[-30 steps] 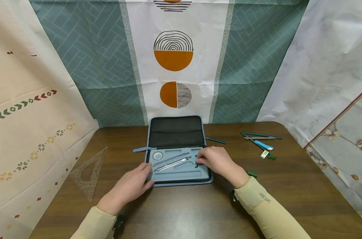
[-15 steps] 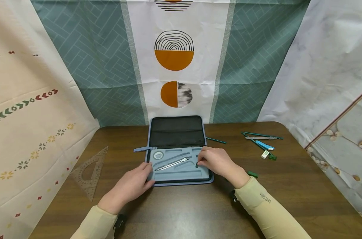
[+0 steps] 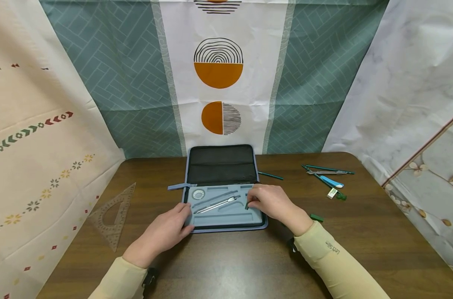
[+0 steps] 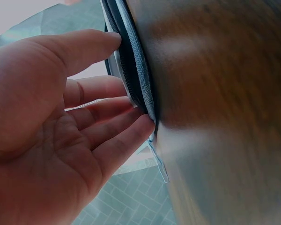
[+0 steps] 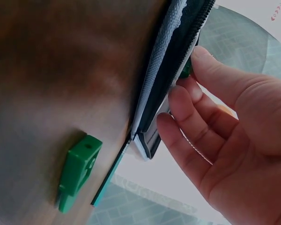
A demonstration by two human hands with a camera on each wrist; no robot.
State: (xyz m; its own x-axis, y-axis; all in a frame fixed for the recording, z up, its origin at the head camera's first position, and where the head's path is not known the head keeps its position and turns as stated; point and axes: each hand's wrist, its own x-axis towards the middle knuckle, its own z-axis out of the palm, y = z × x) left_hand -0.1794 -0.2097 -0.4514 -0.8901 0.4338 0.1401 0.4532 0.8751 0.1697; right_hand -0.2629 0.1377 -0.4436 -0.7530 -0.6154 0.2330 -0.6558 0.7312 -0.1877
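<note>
An open zip case with a black lid holds a grey-blue moulded tray. At the tray's left edge rests my left hand, fingers loosely extended and touching the rim. In the tray's right part my right hand pinches a small dark green piece between thumb and forefinger; its kind is mostly hidden by the fingers. A silver compass lies slantwise in the tray's middle. A round whitish disc sits in the tray's upper left corner.
On the left lies a clear set square with a protractor cut-out. To the right are green pencils, a light blue cutter, a white eraser and a green plastic piece. Another pencil pokes from behind the case.
The small green piece under my right fingers has turned slightly and shifted a little. My left hand stays put at the tray's edge.
</note>
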